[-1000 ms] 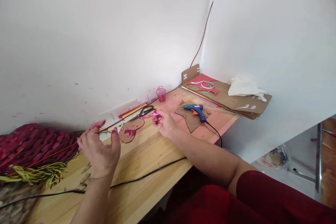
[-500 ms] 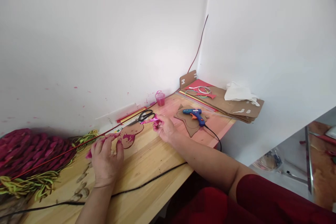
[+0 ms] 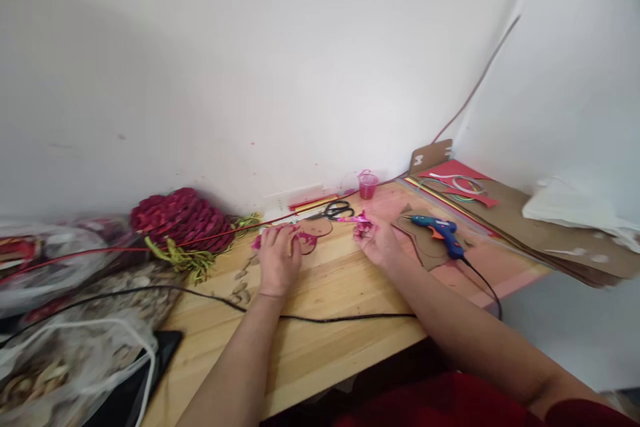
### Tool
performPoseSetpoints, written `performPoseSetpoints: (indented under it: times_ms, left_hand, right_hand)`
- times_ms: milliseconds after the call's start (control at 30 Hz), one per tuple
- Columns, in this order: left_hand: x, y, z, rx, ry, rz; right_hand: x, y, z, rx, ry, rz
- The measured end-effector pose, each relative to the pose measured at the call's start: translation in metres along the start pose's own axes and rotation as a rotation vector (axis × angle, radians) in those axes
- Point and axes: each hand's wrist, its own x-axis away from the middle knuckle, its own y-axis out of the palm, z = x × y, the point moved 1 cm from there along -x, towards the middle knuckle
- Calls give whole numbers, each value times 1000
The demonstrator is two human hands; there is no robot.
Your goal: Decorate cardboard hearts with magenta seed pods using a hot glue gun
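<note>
My left hand (image 3: 277, 259) lies palm down on the wooden table (image 3: 325, 320), fingers stretched forward beside a brown cardboard cutout smeared with pink paint (image 3: 309, 238). A thin red stick (image 3: 215, 235) runs just past its fingertips. My right hand (image 3: 376, 241) is curled around a small pink painted piece (image 3: 361, 225) with a pink brush-like handle sticking out to the left. Both hands' fingers are stained pink.
Black scissors (image 3: 337, 209), a pink paint cup (image 3: 368, 185) and a blue glue gun (image 3: 440, 232) on cardboard lie beyond the hands. Cardboard sheets (image 3: 545, 230) and red paper fill the right corner. A dark red woven heap (image 3: 180, 217), green strips, plastic bags and a black cable (image 3: 345, 316) lie left.
The view has swung left, showing more of the table's left end. My left hand dropped from a raised, open pose to lie flat on the table; the right hand kept its hold.
</note>
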Motion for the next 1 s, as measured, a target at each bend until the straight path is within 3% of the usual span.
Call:
performPoseSetpoints:
  times_ms: [300,733,1000]
  left_hand:
    - [0,2,-5,-75,-43,-24]
    - [-2,-1,-1,-7,-142,-119]
    - [-4,-5,2,-13,-173,-125]
  right_hand:
    - [2,3,-2,25,16,12]
    - [9,10,0,113,30,76]
    - [3,7,-1,193,-24,91]
